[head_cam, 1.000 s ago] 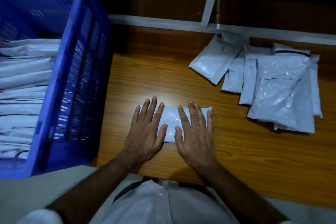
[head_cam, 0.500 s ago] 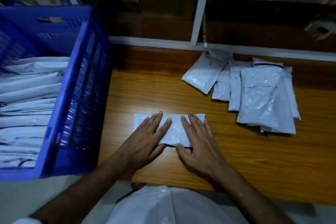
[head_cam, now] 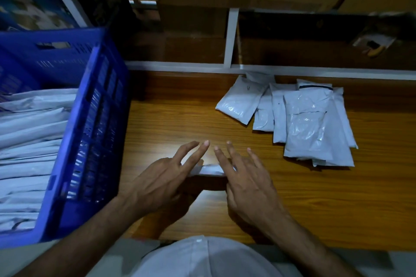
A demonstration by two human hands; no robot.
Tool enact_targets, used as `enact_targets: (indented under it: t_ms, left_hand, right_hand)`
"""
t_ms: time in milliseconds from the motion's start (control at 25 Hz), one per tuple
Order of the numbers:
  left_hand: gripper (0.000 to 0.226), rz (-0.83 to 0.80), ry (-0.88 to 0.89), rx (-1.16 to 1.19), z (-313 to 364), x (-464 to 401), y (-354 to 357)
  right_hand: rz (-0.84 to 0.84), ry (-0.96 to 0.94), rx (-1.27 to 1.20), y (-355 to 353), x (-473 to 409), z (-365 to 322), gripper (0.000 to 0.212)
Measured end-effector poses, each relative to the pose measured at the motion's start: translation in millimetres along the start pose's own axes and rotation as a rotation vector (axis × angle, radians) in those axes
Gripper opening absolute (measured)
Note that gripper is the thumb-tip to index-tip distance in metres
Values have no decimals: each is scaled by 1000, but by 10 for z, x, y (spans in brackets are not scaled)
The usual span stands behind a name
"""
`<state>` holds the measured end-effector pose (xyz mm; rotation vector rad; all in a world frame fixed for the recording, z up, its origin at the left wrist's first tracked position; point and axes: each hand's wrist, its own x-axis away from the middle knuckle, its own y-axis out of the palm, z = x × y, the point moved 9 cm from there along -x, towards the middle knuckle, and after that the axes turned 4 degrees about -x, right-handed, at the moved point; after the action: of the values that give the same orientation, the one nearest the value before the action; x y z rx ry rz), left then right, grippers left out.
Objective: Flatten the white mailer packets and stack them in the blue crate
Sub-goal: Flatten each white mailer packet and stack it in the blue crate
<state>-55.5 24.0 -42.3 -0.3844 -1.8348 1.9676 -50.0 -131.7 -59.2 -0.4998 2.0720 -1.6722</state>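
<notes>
Mailer packet (head_cam: 210, 170): being held off the desk (head_cam: 292, 198) between both hands, long axis running left-right. Left hand (head_cam: 162, 183) and right hand (head_cam: 249, 183) fingers extended over it; thumbs hidden. Blue crate (head_cam: 90, 141) lying nearer the left fingers.

Two bare arms and a white shirt

Two arms come up from the bottom of the frame. Both arms are bare from the hands all the way down to the frame edge, with no sleeves showing on them. The left hand (head_cam: 166, 183) and the right hand (head_cam: 249, 184) wear no gloves. No rings, watch or bands show on the fingers or wrists. The nails are short and look pale at the tips. Thin lines of bone show on the backs of the hands. At the bottom middle of the frame is a white shirt (head_cam: 202, 258). The cloth is smooth, with a soft fold near its top.
</notes>
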Motion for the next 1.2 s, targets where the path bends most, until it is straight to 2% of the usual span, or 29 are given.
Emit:
enact_targets:
  t_ms: [80,160,280,320,400,520,880,1080,1200]
  left_hand:
    - [115,-106,-1,120,-66,-43,43]
    - [104,-130,-59,79,-205,-149,135]
    - [84,-72,-211,-131,-280,-204,407]
    - [76,-22,-240,-95,-220,-173,509]
    - [64,52,-286,118,-106,-66,762]
    - [64,107,-306,243,-3,19,965]
    - [65,98,-350,236,-61,-50,1063]
    - [64,88,-444,138,57,-17,896]
    - [65,105,-289,139,272,-264,785]
  right_hand:
    - [-131,-76,-22,-36,-93,61,80]
    - [-237,-74,-16,98,-237,216,74]
    - [-185,-10,82,309,-339,327,66]
    - [-157,23,61,387,-318,288,62]
    - [-76,74,-64,520,-224,119,58]
    - [-15,102,-145,653,-128,-11,60]
    - [-60,91,-190,836,-221,86,64]
    - [-32,-62,-247,727,-262,107,61]
    - [46,138,-285,665,-113,458,62]
